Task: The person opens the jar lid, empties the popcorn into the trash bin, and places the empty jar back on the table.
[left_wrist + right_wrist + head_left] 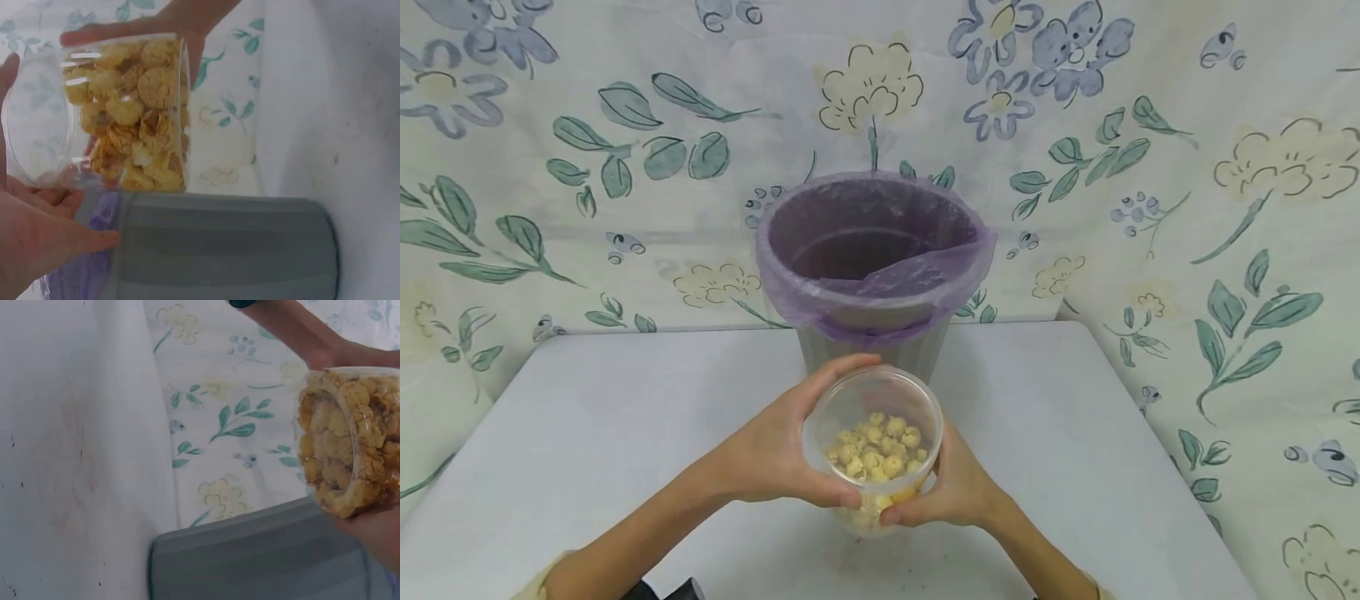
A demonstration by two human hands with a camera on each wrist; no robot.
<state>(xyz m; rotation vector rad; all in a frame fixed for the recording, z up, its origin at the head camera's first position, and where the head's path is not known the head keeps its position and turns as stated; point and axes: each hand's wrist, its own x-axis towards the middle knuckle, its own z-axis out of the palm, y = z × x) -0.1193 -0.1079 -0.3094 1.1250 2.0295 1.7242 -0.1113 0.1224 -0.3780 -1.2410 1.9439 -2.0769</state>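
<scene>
A clear plastic jar (874, 385) of popcorn (880, 450) is held above the table in both hands. From the left, my left hand (775, 454) grips the jar's round top, its thumb along the near side and fingers on the far side. My right hand (962, 492) holds the body from the right, thumb in front. In the left wrist view the popcorn (134, 119) fills the base end, while the rim end looks bare. The jar's bottom (331, 444) faces the right wrist camera. Whether a clear lid covers the top, I cannot tell.
Just behind the jar stands a grey bin (872, 358) lined with a purple bag (951, 292) folded over its rim. It rests on a white table (647, 417). Floral cloth (685, 217) hangs behind and at the sides. A dark object (685, 590) shows near the left forearm.
</scene>
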